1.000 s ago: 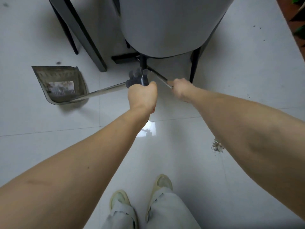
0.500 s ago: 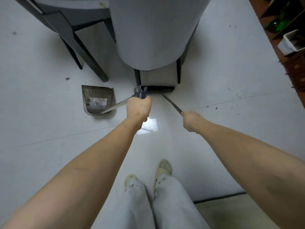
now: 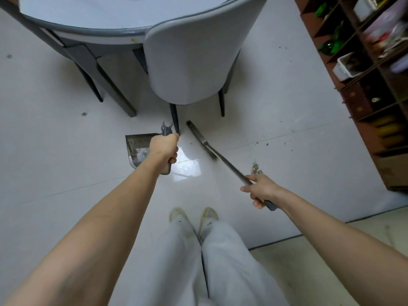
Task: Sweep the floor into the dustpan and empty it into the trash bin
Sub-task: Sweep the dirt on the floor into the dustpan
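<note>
mid-sweep; left hand (image 3: 164, 145) wrapped round dustpan (image 3: 138, 149) handle, right hand (image 3: 261, 191) gripping broom (image 3: 204, 142); some litter panned, debris pile (image 3: 256, 167) unswept; trash bin unseen, emptying undone

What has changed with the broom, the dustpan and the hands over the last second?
The right hand has drawn the broom back out from under the chair, so its head now lies on open floor left of the debris pile. The dustpan has come in closer under the left hand. Both hands still grip their handles; the pile is unswept.
</note>
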Demonstrator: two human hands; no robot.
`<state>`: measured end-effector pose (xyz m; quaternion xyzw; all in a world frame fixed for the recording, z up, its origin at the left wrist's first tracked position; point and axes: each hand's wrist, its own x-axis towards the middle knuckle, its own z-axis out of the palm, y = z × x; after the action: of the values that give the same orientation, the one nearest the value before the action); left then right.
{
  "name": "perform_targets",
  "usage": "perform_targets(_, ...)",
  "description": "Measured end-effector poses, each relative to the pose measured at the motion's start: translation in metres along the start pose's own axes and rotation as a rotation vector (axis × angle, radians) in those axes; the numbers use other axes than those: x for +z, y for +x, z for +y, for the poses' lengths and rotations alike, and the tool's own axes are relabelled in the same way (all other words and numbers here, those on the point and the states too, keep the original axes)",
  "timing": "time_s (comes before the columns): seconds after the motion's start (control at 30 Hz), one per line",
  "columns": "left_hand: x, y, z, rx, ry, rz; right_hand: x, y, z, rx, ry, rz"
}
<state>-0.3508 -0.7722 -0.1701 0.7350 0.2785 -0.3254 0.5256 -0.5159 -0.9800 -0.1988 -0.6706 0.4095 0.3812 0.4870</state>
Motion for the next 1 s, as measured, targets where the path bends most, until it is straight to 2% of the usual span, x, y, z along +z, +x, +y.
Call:
perform_targets(0.1, -0.010, 0.008, 0.009, 0.000, -0.009, -0.015, -0.006, 0.014, -0.028, 0.129, 0.254, -0.097)
perform_targets(0.2, -0.014, 0.018, 0.015, 0.003, -0.017, -0.036, -0.006, 0.030, -0.055, 0.205, 0.297, -0.160)
perform_targets(0.3, -0.016, 0.025, 0.021, -0.012, -0.014, -0.059, 0.002, 0.049, -0.079, 0.174, 0.068, -0.133)
perform_targets(0.43, -0.013, 0.030, 0.033, -0.010, -0.006, -0.091, 0.016, 0.061, -0.102, 0.092, -0.475, -0.010)
perform_targets(0.53, 0.000, 0.032, 0.041, -0.011, -0.002, -0.100, 0.017, 0.058, -0.102, 0.091, -0.672, 0.063)
perform_targets(0.73, 0.019, 0.032, 0.043, -0.034, 0.032, -0.045, -0.025, 0.043, -0.066, 0.115, -0.843, 0.145)
perform_targets(0.9, 0.054, 0.023, 0.045, -0.029, 0.034, 0.023, -0.086, 0.030, -0.051, 0.041, -0.856, 0.128)
perform_targets(1.0, 0.092, 0.012, 0.037, -0.029, 0.039, 0.031, -0.110, 0.036, -0.031, -0.028, -0.843, 0.057)
